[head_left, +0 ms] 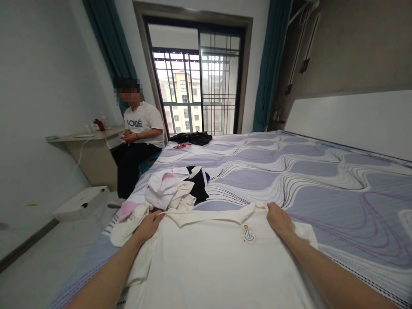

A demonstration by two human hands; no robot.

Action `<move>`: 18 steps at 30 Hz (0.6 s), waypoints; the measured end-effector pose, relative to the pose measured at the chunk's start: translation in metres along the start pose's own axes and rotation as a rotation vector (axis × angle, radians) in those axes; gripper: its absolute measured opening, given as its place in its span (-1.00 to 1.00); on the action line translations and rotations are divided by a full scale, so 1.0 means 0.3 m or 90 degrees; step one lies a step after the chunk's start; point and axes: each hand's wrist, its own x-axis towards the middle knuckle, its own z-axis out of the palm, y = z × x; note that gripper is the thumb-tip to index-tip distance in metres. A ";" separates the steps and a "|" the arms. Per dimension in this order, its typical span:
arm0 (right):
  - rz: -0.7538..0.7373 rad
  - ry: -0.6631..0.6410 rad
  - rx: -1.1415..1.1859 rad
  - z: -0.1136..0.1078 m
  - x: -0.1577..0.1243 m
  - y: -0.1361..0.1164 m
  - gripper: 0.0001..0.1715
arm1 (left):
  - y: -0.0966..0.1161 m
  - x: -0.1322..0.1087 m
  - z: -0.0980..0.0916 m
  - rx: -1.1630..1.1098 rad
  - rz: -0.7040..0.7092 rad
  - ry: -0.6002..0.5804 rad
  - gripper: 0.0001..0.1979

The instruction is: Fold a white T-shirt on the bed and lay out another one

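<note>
Cream cotton T-shirt [209, 266] flat on bed, left hand [149, 225] and right hand [278, 218] pinching its shoulders to keep it spread

White T-shirt [209, 266] hem cut off at bottom edge; both forearms too; bench [86, 136] items too small to ID.

A cream T-shirt [209, 262] lay flat on the bed, its neckline towards the far side. A small round badge with a finger-heart and a yellow heart sat near the collar. Both shoulders were pinned at the top corners, the cloth mostly smooth.
</note>
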 end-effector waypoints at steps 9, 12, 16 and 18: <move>-0.064 -0.026 0.057 -0.057 -0.047 -0.001 -0.48 | 0.058 -0.137 -0.019 -0.059 -0.071 0.107 -0.35; -0.156 0.014 0.030 -0.031 -0.111 0.010 -0.30 | 0.095 -0.292 -0.025 -0.042 -0.119 0.128 -0.20; -0.141 0.092 -0.087 -0.020 -0.353 0.032 -0.24 | 0.150 -0.574 0.004 0.000 -0.188 0.123 -0.01; -0.069 0.110 -0.122 -0.042 -0.517 0.056 -0.23 | 0.166 -0.732 0.041 0.033 -0.209 0.118 0.01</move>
